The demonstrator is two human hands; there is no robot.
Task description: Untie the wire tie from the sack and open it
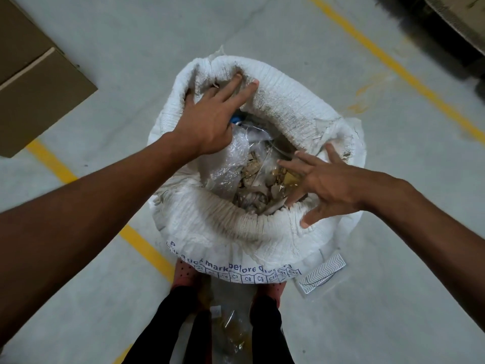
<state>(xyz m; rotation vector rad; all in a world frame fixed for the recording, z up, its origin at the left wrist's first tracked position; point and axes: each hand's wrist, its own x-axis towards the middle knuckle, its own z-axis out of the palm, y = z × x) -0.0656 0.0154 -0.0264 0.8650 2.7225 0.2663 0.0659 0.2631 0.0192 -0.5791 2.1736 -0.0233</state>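
A white woven sack (283,101) stands on the floor in front of me, its mouth wide apart and its rim rolled down. Blue print runs along its near side. Inside lie clear plastic bags and brownish scraps (252,179). My left hand (210,119) reaches over the mouth with spread fingers, their tips pressing the far inner rim. My right hand (322,182) hovers at the right near rim, fingers spread, holding nothing; its thumb touches the rolled edge. No wire tie is visible.
Cardboard boxes (34,82) sit at the upper left. Yellow floor lines (393,64) cross the grey concrete. A clear plastic bag of scraps (231,329) lies between my feet, and a patterned white packet (322,274) lies right of the sack.
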